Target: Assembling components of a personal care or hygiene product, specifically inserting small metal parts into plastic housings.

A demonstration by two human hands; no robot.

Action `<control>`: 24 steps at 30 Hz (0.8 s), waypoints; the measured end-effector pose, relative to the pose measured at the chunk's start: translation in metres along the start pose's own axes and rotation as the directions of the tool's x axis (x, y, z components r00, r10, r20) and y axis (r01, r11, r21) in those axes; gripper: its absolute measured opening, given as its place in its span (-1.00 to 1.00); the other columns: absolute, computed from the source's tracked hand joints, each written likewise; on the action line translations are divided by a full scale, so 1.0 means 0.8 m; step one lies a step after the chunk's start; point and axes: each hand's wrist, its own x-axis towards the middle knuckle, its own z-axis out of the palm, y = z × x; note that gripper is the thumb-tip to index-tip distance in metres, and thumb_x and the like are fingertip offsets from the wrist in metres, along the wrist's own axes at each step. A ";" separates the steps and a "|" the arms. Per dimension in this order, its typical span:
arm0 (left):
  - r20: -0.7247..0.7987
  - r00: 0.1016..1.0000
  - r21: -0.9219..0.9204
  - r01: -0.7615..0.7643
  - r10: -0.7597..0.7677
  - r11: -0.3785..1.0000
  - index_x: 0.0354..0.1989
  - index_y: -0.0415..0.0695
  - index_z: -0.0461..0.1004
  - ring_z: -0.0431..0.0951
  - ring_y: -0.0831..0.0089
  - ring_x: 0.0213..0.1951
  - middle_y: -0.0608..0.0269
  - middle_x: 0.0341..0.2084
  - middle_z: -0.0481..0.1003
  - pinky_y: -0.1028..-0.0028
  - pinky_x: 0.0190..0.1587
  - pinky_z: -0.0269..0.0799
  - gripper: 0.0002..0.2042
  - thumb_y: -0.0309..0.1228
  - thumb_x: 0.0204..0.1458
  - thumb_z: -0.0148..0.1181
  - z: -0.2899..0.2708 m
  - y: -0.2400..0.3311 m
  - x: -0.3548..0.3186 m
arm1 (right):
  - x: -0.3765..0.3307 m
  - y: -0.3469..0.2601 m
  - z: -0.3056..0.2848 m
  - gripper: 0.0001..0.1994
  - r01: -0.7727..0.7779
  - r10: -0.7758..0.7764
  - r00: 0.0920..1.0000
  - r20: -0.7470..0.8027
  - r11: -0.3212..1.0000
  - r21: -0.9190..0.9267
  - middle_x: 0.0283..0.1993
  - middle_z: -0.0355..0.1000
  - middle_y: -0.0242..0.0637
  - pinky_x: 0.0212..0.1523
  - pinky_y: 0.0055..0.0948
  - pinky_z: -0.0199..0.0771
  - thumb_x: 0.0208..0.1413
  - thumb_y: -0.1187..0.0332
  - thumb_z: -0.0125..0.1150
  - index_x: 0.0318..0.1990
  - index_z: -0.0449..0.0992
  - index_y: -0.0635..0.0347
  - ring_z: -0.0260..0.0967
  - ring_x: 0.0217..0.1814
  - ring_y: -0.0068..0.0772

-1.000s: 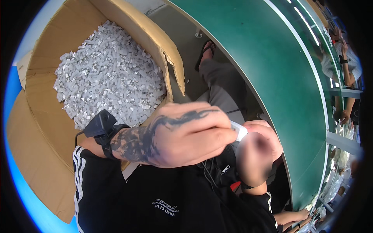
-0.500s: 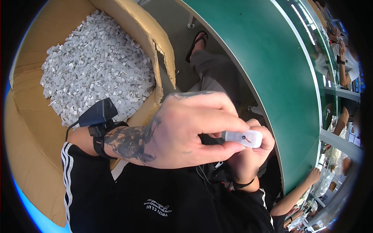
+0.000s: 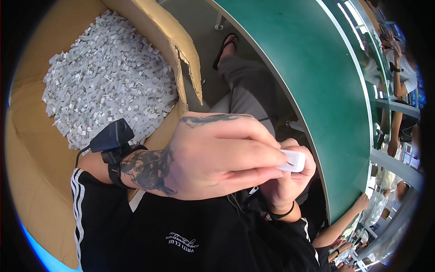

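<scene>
A small white plastic piece [image 3: 295, 162] with rounded corners and a thin dark mark on its face is held in front of my chest. My left hand [image 3: 222, 152] is closed, pinching the near end of it between thumb and fingers; these cover much of the piece. Behind it, my right hand [image 3: 300, 183] is curled round the far end, its fingers partly hidden by the left hand. A black device [image 3: 112, 136] is strapped to my left wrist, and a dark band [image 3: 283, 213] circles the right one.
At the left stands a big cardboard box [image 3: 34, 104] holding a heap of small white plastic pieces [image 3: 113, 81] with metal prongs. A green-topped table [image 3: 317, 68] curves along the right. Other people's arms [image 3: 337, 226] and benches show at the far right.
My left fingers have slid further over the white plastic piece, so less of it shows and its dark round spot is covered. The view has shifted slightly.
</scene>
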 end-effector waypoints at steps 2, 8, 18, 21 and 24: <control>-0.019 1.000 -0.010 0.006 -0.006 1.000 -0.20 -0.23 0.57 0.57 0.41 -0.34 0.12 -0.26 0.52 0.55 -0.32 0.50 -0.68 -0.59 -0.21 0.43 0.002 -0.001 0.000 | -0.001 0.003 -0.002 -0.85 -0.015 0.016 1.000 -0.004 0.999 0.035 -0.36 0.48 -0.13 -0.37 -0.59 0.34 -0.01 0.52 0.31 -0.30 0.48 0.37 0.39 -0.37 -0.47; -0.031 0.999 -0.034 0.025 -0.026 0.999 -0.20 -0.24 0.56 0.58 0.40 -0.34 0.11 -0.26 0.52 0.55 -0.33 0.50 -0.66 -0.60 -0.23 0.44 -0.002 -0.004 -0.001 | 0.002 0.007 0.001 -0.85 -0.012 0.012 1.000 0.012 1.000 0.018 -0.33 0.48 -0.11 -0.34 -0.58 0.34 0.01 0.51 0.29 -0.29 0.48 0.37 0.40 -0.35 -0.46; -0.174 0.985 0.236 0.051 -0.009 0.970 -0.21 -0.34 0.53 0.56 0.37 -0.39 0.04 -0.33 0.52 0.53 -0.33 0.49 -0.69 -0.58 -0.18 0.41 -0.078 0.001 -0.005 | 0.045 -0.044 -0.037 -0.74 -0.067 0.017 0.965 -0.263 0.980 -0.186 -0.28 0.37 -0.27 -0.37 -0.65 0.25 0.03 0.41 0.23 -0.13 0.40 0.30 0.31 -0.34 -0.50; -0.641 0.767 0.333 0.253 0.021 0.908 -0.26 -0.33 0.52 0.49 0.53 -0.48 0.16 -0.43 0.51 0.58 -0.42 0.43 -0.87 -0.60 -0.01 0.24 -0.158 -0.065 -0.045 | 0.114 -0.121 -0.213 -0.67 -0.162 0.014 0.950 -0.312 0.876 -0.455 -0.04 0.40 -0.31 -0.20 -0.63 0.33 0.27 0.29 0.03 0.11 0.34 0.25 0.35 0.03 -0.58; -0.873 0.475 0.297 0.694 -0.107 0.656 -0.24 -0.25 0.55 0.50 0.51 -0.44 0.17 -0.42 0.53 0.51 -0.35 0.44 -0.85 -0.48 0.04 0.20 -0.295 -0.153 -0.119 | 0.221 -0.113 -0.378 -0.66 -0.286 0.069 0.911 -0.406 0.815 -0.504 -0.11 0.39 -0.54 -0.26 -0.74 0.21 0.26 0.22 0.05 0.12 0.38 0.13 0.27 -0.18 -0.80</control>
